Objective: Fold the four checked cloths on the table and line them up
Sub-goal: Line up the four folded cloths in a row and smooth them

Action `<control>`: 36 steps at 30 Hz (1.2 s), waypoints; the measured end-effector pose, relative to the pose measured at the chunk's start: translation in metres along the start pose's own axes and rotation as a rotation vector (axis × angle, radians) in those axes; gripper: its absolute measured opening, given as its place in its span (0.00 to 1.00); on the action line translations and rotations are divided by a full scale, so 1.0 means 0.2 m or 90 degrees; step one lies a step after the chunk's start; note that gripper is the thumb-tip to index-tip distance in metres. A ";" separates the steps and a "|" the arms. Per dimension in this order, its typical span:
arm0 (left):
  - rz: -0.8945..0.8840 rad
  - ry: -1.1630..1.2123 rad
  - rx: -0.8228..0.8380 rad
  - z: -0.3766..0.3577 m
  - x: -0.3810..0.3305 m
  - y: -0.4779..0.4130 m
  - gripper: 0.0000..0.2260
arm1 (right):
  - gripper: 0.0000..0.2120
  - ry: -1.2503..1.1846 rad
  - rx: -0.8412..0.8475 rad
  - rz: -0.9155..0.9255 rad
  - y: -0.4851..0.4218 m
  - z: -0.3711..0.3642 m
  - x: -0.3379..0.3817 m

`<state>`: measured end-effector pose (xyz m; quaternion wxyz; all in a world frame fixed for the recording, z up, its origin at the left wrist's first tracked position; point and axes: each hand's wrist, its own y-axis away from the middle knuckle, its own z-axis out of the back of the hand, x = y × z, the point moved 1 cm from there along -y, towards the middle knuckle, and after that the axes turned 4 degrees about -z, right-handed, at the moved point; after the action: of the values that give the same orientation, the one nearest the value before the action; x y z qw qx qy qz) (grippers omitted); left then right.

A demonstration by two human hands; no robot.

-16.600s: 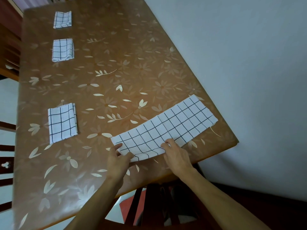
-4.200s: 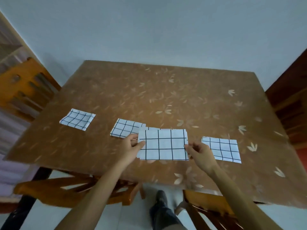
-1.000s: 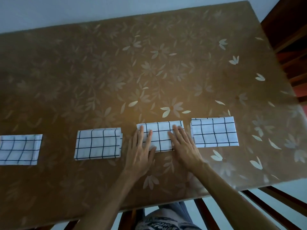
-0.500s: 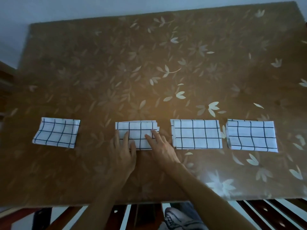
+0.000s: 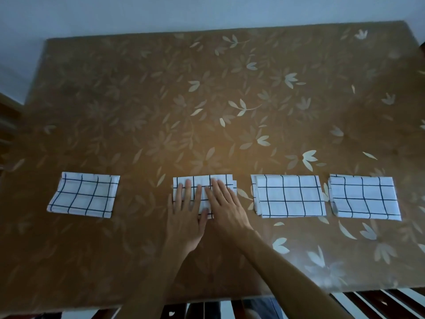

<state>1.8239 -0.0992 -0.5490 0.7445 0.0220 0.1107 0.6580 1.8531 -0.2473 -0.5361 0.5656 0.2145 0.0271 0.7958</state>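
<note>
Four folded white cloths with black checks lie in a row across the brown table (image 5: 207, 100). The far-left cloth (image 5: 84, 194) sits apart from the others, slightly skewed. Both my hands lie flat on the second cloth (image 5: 202, 181): my left hand (image 5: 186, 217) covers its left half and my right hand (image 5: 226, 209) its right half, fingers spread and pressing down. The third cloth (image 5: 288, 195) and the fourth cloth (image 5: 364, 196) lie close together to the right, untouched.
The table has a glossy cover with a pale leaf and flower print. Its near edge runs along the bottom, with chair slats (image 5: 377, 300) showing below it. A pale wall (image 5: 207, 10) stands behind the far edge.
My hands have slid further up onto the second cloth and closer together. The view has shifted slightly; the cloths keep their places.
</note>
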 end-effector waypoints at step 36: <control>0.390 0.109 -0.032 0.24 1.40 0.26 0.24 | 0.20 -0.458 0.070 -0.069 -0.47 -0.06 1.22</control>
<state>1.8127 0.1899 -0.5309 0.5000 -0.0195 0.1445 0.8537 1.8670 0.0110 -0.4980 0.5681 0.5090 -0.1198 0.6355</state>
